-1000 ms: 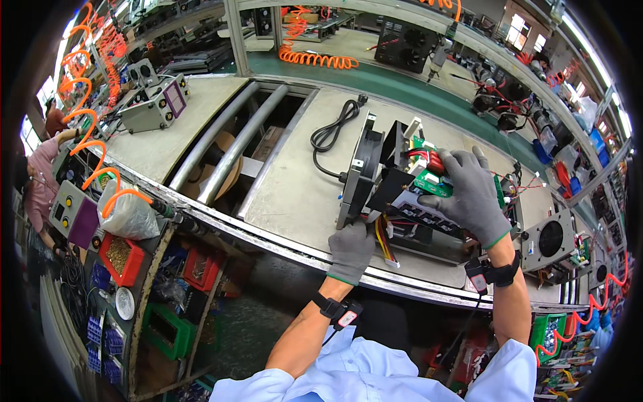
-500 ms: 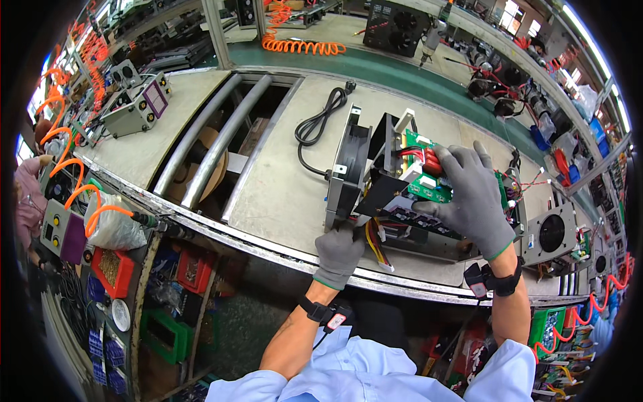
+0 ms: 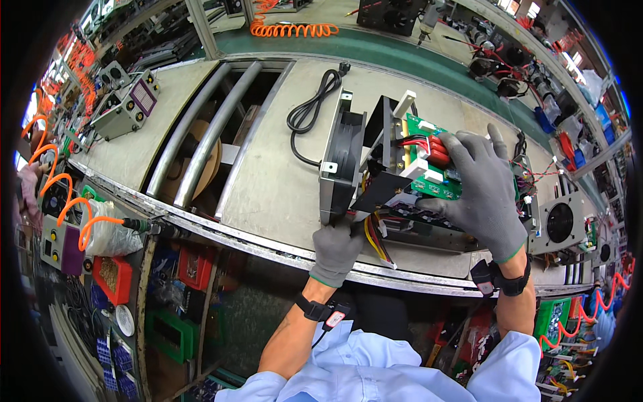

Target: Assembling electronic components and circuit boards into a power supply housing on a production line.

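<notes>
Both my hands wear grey gloves. My left hand (image 3: pixel 335 253) is closed at the near lower corner of a black fan panel (image 3: pixel 343 161), its fingertips partly hidden beneath it. The panel stands upright with a black power cord (image 3: pixel 299 120) running from it. Right of it sits an open metal chassis with a green circuit board (image 3: pixel 429 186), tilted, carrying red cylindrical parts (image 3: pixel 439 153) and white blocks. My right hand (image 3: pixel 483 191) grips this board, thumb at its near edge and fingers stretched over the top. Yellow, black and white wires (image 3: pixel 379 240) hang below between my hands.
Another grey chassis with a round fan (image 3: pixel 561 222) stands at the right. Metal rollers (image 3: pixel 218 137) cross a gap in the bench to the left. Grey-and-purple units (image 3: pixel 127 107) sit further left. Orange coiled hoses (image 3: pixel 295 29) hang around, and red bins (image 3: pixel 112 280) stand below the bench.
The view has shifted slightly. My right hand has slid a little to the right over the circuit board. My left hand stays at the fan panel's lower corner.
</notes>
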A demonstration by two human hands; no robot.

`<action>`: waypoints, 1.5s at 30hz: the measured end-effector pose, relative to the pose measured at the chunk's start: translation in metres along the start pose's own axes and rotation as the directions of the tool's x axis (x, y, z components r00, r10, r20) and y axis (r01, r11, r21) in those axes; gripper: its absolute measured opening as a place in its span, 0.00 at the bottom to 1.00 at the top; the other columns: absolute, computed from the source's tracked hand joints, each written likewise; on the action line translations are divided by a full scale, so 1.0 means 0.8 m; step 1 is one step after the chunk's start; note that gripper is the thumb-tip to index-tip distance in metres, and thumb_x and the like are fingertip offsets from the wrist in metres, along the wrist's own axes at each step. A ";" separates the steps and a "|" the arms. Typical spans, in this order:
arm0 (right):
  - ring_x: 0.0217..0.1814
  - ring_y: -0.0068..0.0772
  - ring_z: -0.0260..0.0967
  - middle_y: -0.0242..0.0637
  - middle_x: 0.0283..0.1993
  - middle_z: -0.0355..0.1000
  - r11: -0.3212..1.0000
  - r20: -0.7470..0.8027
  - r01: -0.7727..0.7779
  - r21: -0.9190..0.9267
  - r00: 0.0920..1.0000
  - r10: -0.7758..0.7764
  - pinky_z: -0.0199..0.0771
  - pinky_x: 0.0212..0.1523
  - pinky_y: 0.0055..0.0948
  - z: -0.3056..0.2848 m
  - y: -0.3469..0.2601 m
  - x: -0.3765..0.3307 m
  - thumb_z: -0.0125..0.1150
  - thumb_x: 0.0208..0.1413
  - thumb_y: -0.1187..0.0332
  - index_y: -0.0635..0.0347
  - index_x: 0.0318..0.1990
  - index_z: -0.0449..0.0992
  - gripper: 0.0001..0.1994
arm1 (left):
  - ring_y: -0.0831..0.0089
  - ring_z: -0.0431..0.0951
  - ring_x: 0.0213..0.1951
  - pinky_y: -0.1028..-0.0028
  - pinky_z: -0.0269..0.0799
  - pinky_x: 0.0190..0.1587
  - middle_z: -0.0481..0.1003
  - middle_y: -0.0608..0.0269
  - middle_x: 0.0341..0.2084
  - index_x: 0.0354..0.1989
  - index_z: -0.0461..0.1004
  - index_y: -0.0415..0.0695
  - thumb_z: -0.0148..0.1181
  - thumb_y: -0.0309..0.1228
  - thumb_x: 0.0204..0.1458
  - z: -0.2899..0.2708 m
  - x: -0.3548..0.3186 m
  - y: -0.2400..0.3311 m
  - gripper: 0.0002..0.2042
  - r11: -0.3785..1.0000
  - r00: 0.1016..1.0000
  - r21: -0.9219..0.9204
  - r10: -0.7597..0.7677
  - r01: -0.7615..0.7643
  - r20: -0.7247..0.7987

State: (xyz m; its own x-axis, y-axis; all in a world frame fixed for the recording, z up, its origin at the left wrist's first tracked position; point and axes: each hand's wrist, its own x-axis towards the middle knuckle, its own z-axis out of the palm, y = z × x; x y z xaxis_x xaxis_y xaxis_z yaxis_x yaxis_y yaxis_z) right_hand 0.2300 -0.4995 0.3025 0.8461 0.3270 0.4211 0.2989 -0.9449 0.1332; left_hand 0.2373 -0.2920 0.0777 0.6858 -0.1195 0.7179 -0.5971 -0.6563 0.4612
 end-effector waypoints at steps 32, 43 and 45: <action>0.59 0.46 0.68 0.41 0.50 0.68 0.999 0.039 -0.023 -0.046 0.999 0.025 0.49 0.70 0.64 -0.017 -0.014 -0.011 0.80 0.27 0.45 0.58 0.58 0.69 0.47 | 0.53 0.74 0.19 0.59 0.68 0.20 0.72 0.56 0.17 0.41 0.80 0.43 0.62 0.27 0.40 -0.021 -0.011 -0.005 0.15 0.990 0.974 -0.064 -0.112 0.127 0.195; 0.57 0.48 0.69 0.41 0.47 0.69 0.991 0.128 -0.130 0.033 0.984 0.125 0.43 0.71 0.69 -0.014 -0.002 0.010 0.80 0.29 0.46 0.59 0.53 0.73 0.42 | 0.56 0.78 0.23 0.62 0.70 0.24 0.77 0.58 0.23 0.35 0.79 0.43 0.64 0.25 0.43 -0.031 0.000 0.006 0.09 0.986 0.918 0.063 -0.164 0.152 0.360; 0.56 0.47 0.70 0.41 0.47 0.69 0.989 0.158 -0.150 -0.004 0.976 0.149 0.44 0.70 0.70 -0.010 0.000 0.015 0.78 0.30 0.43 0.59 0.53 0.73 0.42 | 0.54 0.77 0.24 0.62 0.69 0.25 0.76 0.53 0.24 0.39 0.78 0.40 0.63 0.24 0.43 -0.031 -0.011 0.004 0.12 0.992 0.913 0.066 -0.129 0.111 0.388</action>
State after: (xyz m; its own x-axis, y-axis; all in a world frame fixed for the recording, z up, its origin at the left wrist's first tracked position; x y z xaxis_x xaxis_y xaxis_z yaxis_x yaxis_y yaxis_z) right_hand 0.2362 -0.4957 0.3148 0.9402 0.1806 0.2887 0.1669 -0.9834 0.0717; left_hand 0.2192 -0.2743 0.0857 0.8641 -0.3138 0.3936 -0.4881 -0.7136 0.5026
